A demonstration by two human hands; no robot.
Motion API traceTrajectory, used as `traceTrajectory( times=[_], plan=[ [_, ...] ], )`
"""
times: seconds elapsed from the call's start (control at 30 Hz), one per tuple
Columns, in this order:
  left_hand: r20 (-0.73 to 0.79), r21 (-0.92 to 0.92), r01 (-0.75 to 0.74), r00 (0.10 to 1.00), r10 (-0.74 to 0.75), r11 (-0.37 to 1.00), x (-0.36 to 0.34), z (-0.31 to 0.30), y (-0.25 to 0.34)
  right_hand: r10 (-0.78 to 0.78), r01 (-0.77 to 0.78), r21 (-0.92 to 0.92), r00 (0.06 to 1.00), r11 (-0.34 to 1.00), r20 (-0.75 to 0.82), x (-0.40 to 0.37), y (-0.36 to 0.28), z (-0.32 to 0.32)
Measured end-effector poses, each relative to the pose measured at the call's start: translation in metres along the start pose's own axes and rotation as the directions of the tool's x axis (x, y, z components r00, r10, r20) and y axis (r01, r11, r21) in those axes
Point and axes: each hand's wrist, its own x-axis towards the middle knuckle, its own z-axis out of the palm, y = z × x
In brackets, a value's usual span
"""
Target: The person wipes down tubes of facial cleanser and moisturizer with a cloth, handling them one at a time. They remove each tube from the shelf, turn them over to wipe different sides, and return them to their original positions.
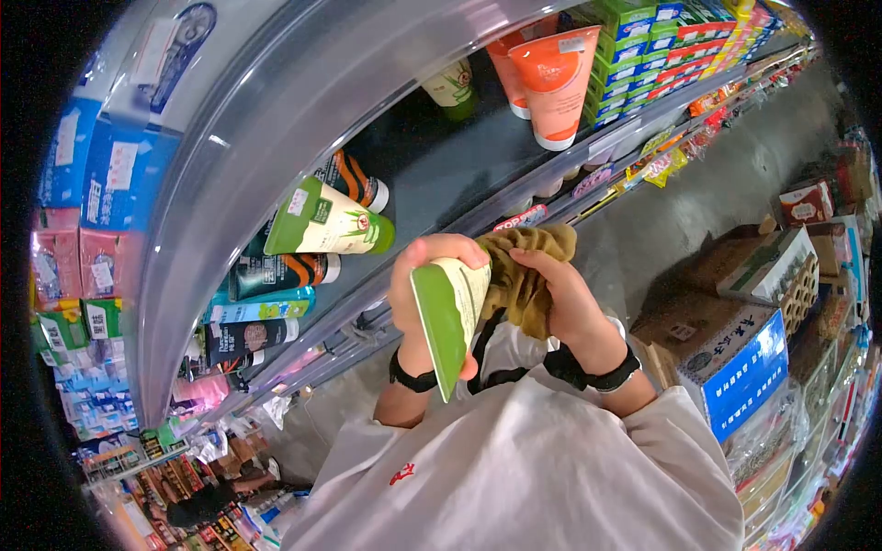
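My left hand (411,280) is closed around a green and cream squeeze tube (444,326), whose flat crimped end points down toward my chest. In my right hand (571,303) is a bunched brown cloth (520,286), pressed against the tube's cap end and hiding it. Close to my left hand, a similar green tube with an aloe picture (335,220) lies on the shelf. Darker tubes with orange stripes (280,274) are beside and behind it.
Orange tubes (556,87) stand on the dark shelf (418,165) beside stacked green boxes (620,69). A clear plastic shelf edge (234,101) curves over the left side. Cardboard boxes (707,344) are piled at the right, and small packets hang below the shelf.
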Motion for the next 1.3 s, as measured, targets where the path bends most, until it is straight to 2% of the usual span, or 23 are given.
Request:
traceTrajectory(
  times=[0.1,0.2,0.33,0.43,0.47,0.53,0.57,0.67,0.7,0.73,0.77,0.8,0.87,0.9,0.93,1.0,1.07,1.1,1.13,1.2,1.23,1.27,1.3],
  plan=[
    [-0.018,0.015,-0.003,1.0,0.004,1.0,-0.001,0.004,0.002,0.001,-0.001,-0.042,1.0,0.999,0.004,0.0,-0.001,0.001],
    [-0.043,-0.046,-0.017,0.999,0.015,0.999,-0.003,0.008,0.004,0.037,-0.037,0.066,0.999,0.997,-0.009,0.0,0.004,0.009],
    [-0.064,-0.112,-0.109,0.993,0.102,0.988,0.004,0.02,0.017,0.111,-0.142,0.157,0.975,0.977,0.191,0.004,0.007,0.015],
    [-0.258,0.009,-0.165,0.953,0.162,0.986,0.007,0.008,0.017,0.068,-0.114,0.155,0.959,0.981,0.274,-0.004,0.007,0.019],
    [-0.266,0.158,-0.204,0.933,0.241,0.966,0.014,0.003,0.017,0.059,-0.108,0.146,0.95,0.983,0.306,-0.007,0.004,0.019],
    [-0.281,0.054,-0.245,0.926,0.25,0.968,0.024,-0.015,0.015,0.037,-0.091,0.129,0.927,0.988,0.372,-0.015,-0.001,0.021],
    [-0.417,0.036,-0.249,0.876,0.241,0.968,0.024,-0.007,0.017,0.02,-0.073,0.161,0.95,0.984,0.311,-0.019,-0.002,0.026],
    [-0.347,-0.071,-0.369,0.88,0.324,0.927,0.019,0.008,0.016,0.021,-0.046,0.087,0.963,0.995,0.27,-0.009,0.006,0.018],
    [-0.357,-0.22,-0.343,0.9,0.251,0.913,0.015,0.02,0.018,0.018,-0.043,0.089,0.964,0.995,0.265,-0.007,0.007,0.018],
    [-0.29,-0.138,-0.274,0.93,0.225,0.952,0.012,0.024,0.026,0.044,-0.118,0.173,0.924,0.978,0.38,-0.004,0.007,0.019],
    [-0.303,-0.194,-0.311,0.921,0.244,0.931,0.012,0.024,0.024,0.055,-0.198,0.244,0.87,0.949,0.49,-0.002,0.006,0.019],
    [-0.317,-0.249,-0.344,0.912,0.259,0.905,0.012,0.023,0.021,0.051,-0.193,0.246,0.873,0.95,0.485,-0.003,0.004,0.017],
    [-0.341,-0.193,-0.337,0.904,0.259,0.922,0.018,0.014,0.015,0.05,-0.179,0.256,0.896,0.95,0.442,-0.008,0.002,0.014],
    [-0.313,-0.055,-0.317,0.906,0.285,0.947,0.02,0.006,0.012,0.008,-0.201,0.315,0.854,0.928,0.52,-0.009,0.001,0.012],
    [-0.298,-0.021,-0.143,0.946,0.13,0.99,0.022,0.0,0.022,0.004,-0.196,0.316,0.854,0.928,0.52,-0.012,-0.002,0.013],
    [-0.358,-0.13,-0.178,0.926,0.121,0.975,0.025,-0.004,0.013,0.01,-0.194,0.326,0.872,0.925,0.489,-0.021,-0.006,0.018],
    [-0.324,-0.168,-0.227,0.932,0.164,0.959,0.02,0.009,0.018,0.039,-0.215,0.319,0.877,0.923,0.479,-0.015,-0.003,0.009],
    [-0.314,-0.28,-0.318,0.922,0.226,0.906,0.011,0.013,0.01,0.066,-0.234,0.311,0.881,0.921,0.468,-0.012,-0.002,0.006],
    [-0.328,-0.343,-0.263,0.933,0.147,0.902,0.007,0.03,0.018,0.064,-0.232,0.313,0.882,0.921,0.466,-0.011,-0.002,0.008],
    [-0.22,-0.168,-0.301,0.94,0.262,0.939,0.002,0.037,0.028,0.07,-0.204,0.271,0.898,0.941,0.434,-0.008,-0.003,0.014],
    [-0.257,-0.166,-0.249,0.945,0.202,0.954,0.004,0.043,0.033,0.036,-0.213,0.297,0.861,0.931,0.507,-0.009,-0.005,0.015],
    [-0.259,-0.165,-0.246,0.945,0.199,0.955,0.005,0.043,0.033,0.038,-0.215,0.297,0.862,0.93,0.505,-0.01,-0.005,0.017],
    [-0.309,-0.221,-0.18,0.945,0.107,0.959,0.008,0.041,0.032,0.058,-0.259,0.338,0.862,0.905,0.504,-0.011,-0.003,0.02]
  ],
)
